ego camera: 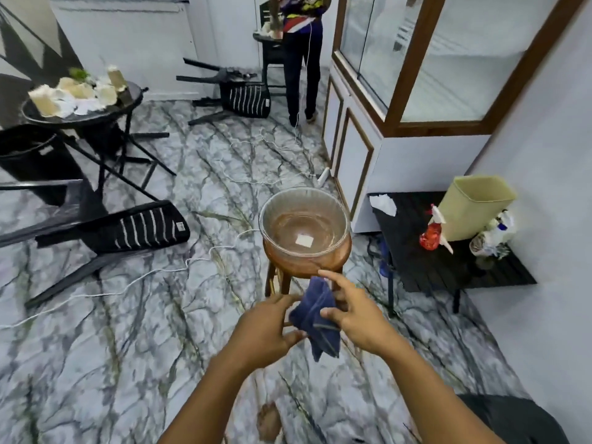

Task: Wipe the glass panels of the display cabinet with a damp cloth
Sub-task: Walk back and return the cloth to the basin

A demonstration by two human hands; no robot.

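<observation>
Blue cloth (315,318), bunched, gripped by fingers of left hand (266,331) and right hand (355,318); glass bowl (304,200) on wooden stool (304,267) just beyond; display cabinet (413,59) upper right.

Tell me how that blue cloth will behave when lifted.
Blue cloth: probably floppy, since it bunches and droops below the left hand and right hand. Likely light, as a loose fingertip grip carries it.
</observation>
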